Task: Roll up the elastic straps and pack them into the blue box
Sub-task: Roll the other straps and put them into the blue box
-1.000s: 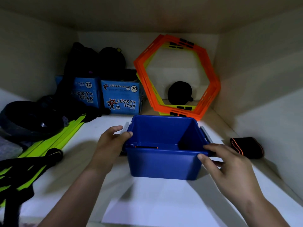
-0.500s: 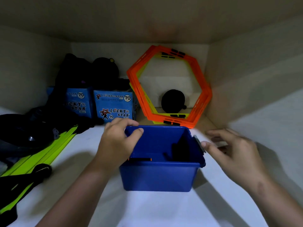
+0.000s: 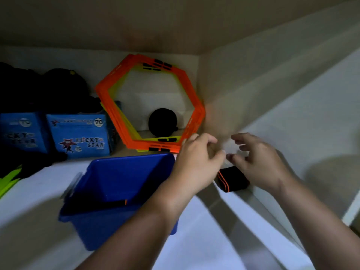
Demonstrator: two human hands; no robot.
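1. Two hands are raised over the right part of the shelf (image 3: pixel 194 242), both motion-blurred.
2. The left hand (image 3: pixel 196 158) has its forearm crossing over the right rim of the blue box (image 3: pixel 109 228). Fingers loosely curled, thumb forward, gripping nothing.
3. The right hand (image 3: pixel 257 162) is just beside the left, fingertips pointing toward it w/ a small gap btw them. Fingers spread & bent, released, nothing held.
4. A rolled strap (image 3: pixel 232 179), black w/ an orange edge stripe, lies on the shelf below & btw the two hands. It is partly under the right palm, near the side wall. Neither hand grips it; whether any skin touches it, can't tell.
5. The blue box sits on the shelf below-left of the left hand, top open, w/ a grey latch on the side away from the hands. A black strap w/ an orange end (image 3: pixel 101 204) lies inside along the near wall. It's too dark to tell if that one is rolled.
6. Beyond the left hand, orange hexagon rings (image 3: pixel 196 106) lean at the back wall, w/ yellow-green ones among them. A black round item (image 3: pixel 162 122) shows through the opening.
7. Well left of both hands are two blue "LUCKY STAR" cartons (image 3: pixel 79 135) w/ dark gear (image 3: pixel 58 88) above them. Neon green strips (image 3: pixel 7 182) are at the far-left edge.
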